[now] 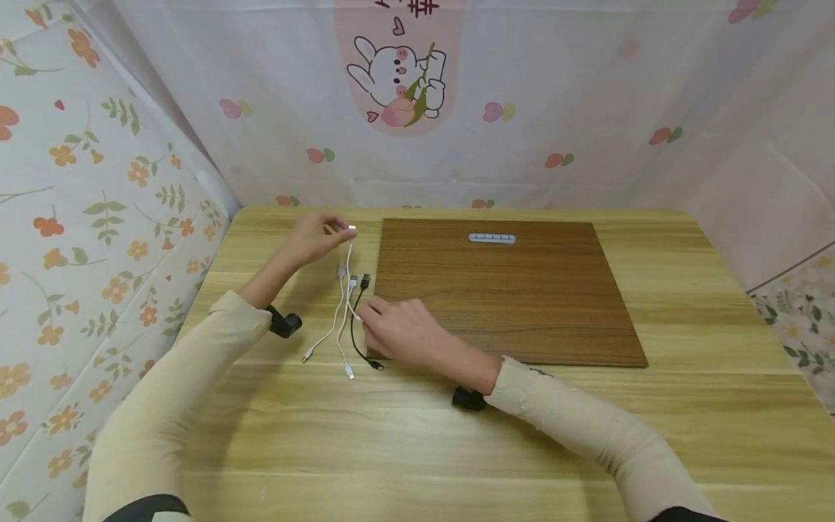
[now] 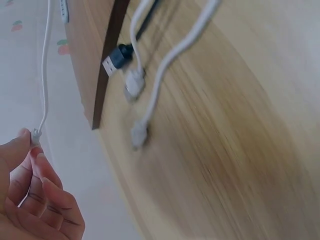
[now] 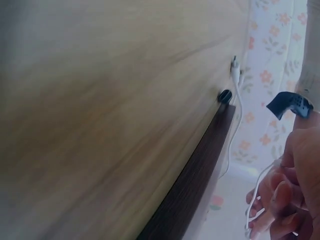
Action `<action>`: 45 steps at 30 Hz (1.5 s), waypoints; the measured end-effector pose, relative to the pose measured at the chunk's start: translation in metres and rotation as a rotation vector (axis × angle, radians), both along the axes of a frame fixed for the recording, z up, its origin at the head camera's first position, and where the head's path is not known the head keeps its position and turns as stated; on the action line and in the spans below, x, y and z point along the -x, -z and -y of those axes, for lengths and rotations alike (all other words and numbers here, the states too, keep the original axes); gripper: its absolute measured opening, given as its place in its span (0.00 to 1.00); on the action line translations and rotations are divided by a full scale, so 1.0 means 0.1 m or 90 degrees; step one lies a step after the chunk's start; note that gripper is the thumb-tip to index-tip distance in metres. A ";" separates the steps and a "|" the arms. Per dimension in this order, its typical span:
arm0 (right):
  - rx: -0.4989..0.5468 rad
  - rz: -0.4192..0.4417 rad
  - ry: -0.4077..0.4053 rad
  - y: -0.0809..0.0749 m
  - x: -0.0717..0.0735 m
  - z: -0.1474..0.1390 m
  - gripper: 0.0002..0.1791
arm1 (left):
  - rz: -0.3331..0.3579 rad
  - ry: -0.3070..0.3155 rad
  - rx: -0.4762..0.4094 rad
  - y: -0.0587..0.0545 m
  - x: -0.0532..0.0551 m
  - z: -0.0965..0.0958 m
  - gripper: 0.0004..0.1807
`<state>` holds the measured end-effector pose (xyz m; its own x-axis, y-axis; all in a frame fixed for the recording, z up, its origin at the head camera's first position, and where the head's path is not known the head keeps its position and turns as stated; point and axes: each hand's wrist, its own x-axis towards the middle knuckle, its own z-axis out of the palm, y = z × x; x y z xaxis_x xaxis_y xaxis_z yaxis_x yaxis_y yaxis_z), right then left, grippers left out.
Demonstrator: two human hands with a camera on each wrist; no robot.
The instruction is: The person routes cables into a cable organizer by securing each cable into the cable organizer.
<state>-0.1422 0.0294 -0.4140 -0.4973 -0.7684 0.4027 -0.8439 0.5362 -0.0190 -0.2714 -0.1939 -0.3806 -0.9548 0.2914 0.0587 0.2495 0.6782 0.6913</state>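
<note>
My left hand [image 1: 320,239] is raised near the table's back left, pinching the plug end of a white USB cable [image 2: 45,75] between thumb and fingertips. From there the cable hangs down to my right hand [image 1: 407,330], which holds its other end over the board's left edge. That end is hidden by the fingers in the head view. Between the hands, side by side on the table, lie two more white cables and a black USB cable [image 1: 353,333]. The black USB plug [image 2: 119,59] and a white plug [image 2: 139,134] show large in the left wrist view.
A dark brown wooden board [image 1: 522,304] lies on the pale wooden table [image 1: 391,442], right of the cables. Near the board's back edge sits a small pale slotted strip [image 1: 492,238]. Printed cloths [image 1: 274,72] hang behind and at the sides. Each wrist wears a black camera.
</note>
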 end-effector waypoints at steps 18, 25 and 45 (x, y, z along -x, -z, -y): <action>0.053 -0.053 -0.021 0.01 0.08 -0.46 0.02 | 0.040 0.056 -0.025 0.04 0.21 -0.50 0.15; 0.049 -0.047 -0.025 0.03 0.08 -0.66 0.03 | 0.056 0.069 -0.054 0.11 0.23 -0.65 0.13; 0.036 -0.043 -0.028 -0.07 0.10 -1.12 0.03 | 0.065 0.074 -0.053 0.11 0.35 -1.16 0.15</action>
